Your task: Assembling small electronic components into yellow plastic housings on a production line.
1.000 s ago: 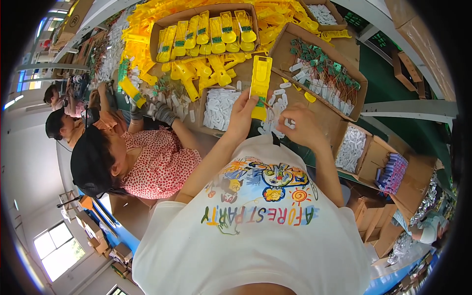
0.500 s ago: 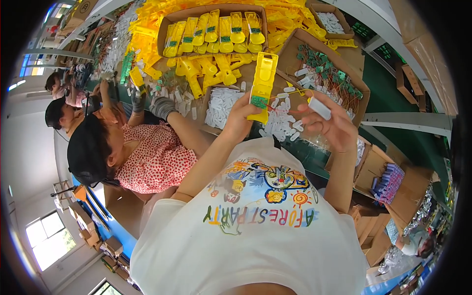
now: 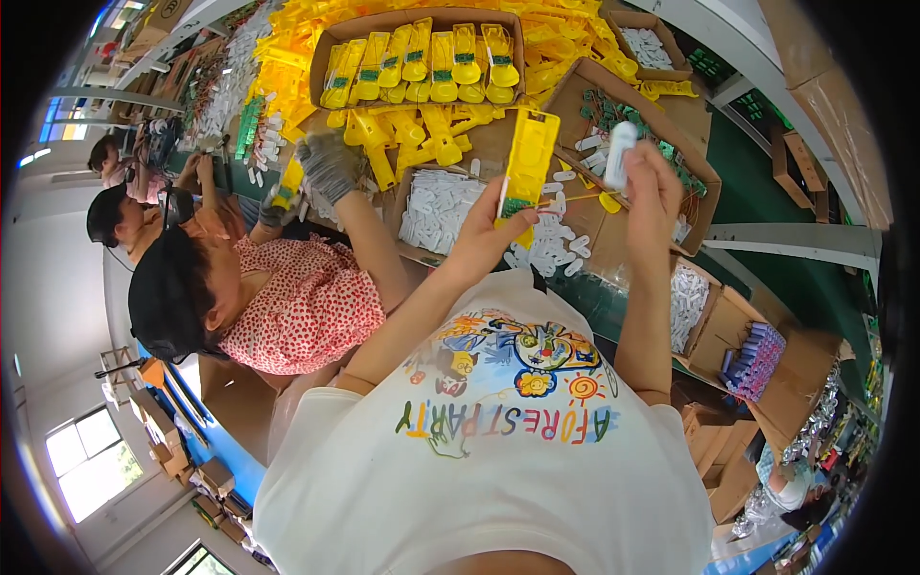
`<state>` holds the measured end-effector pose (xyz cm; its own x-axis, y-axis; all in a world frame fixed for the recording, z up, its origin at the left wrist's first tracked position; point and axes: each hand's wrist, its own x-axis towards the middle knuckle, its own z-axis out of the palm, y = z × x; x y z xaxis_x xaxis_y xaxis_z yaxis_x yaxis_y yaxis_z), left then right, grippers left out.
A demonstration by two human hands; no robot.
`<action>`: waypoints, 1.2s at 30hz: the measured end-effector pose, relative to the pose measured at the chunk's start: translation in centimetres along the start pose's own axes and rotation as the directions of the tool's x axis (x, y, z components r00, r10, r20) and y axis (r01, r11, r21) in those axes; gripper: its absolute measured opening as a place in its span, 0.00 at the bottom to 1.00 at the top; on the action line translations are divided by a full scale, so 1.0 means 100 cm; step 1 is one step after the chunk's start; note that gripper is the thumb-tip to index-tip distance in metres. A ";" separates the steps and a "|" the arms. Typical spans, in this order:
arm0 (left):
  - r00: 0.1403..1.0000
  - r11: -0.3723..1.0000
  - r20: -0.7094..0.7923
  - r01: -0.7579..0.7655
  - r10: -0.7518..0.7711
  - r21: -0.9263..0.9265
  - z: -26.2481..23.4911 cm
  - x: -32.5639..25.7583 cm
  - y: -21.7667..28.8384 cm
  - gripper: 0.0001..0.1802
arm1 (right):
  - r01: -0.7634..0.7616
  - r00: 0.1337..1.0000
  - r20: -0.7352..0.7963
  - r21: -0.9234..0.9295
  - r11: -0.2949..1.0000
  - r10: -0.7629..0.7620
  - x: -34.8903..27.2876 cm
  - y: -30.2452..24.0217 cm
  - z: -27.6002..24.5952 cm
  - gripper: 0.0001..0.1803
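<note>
Yellow plastic, a long flat casing point(image 3: 529, 158) with a small green board near its lower end, stands upright in the left hand point(image 3: 489, 240), fingers closed around its base above the worktop point(image 3: 479, 144). The right hand point(image 3: 654, 187) has risen from the worktop since a second ago and now pinches a small white capsule-shaped part point(image 3: 619, 153) beside the casing, so the two look ready to meet. Behind, a cardboard tray point(image 3: 422, 57) holds a row of yellow casings with green patches; another carton point(image 3: 436, 206) holds white parts.

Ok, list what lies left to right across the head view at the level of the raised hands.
Co-worker's gloved hand → box of small white parts → left hand holding a long yellow plastic piece → right hand holding a small white part.
</note>
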<state>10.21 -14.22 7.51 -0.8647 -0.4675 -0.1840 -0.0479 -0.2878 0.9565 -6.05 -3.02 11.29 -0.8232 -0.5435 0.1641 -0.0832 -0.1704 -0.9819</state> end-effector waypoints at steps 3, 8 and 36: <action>0.996 0.993 -0.011 -0.089 0.090 0.071 0.009 0.000 -0.017 0.22 | -0.107 0.986 0.102 -0.204 0.973 0.130 0.000 0.006 0.025 0.14; 0.944 0.717 -0.036 -0.225 0.329 0.660 0.018 -0.007 -0.011 0.26 | -0.188 0.982 -0.038 -0.258 0.948 0.184 0.009 0.023 0.031 0.14; 0.981 0.849 -0.038 -0.147 0.192 0.507 0.005 -0.004 -0.019 0.18 | -0.283 0.849 0.456 -0.035 0.959 0.267 0.029 0.029 0.033 0.36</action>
<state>10.40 -13.10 5.85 -0.8383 -0.5452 -0.0052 -0.1672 0.2480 0.9542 -6.81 -7.78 9.25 -0.4645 -0.8820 -0.0795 0.1337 0.0189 -0.9908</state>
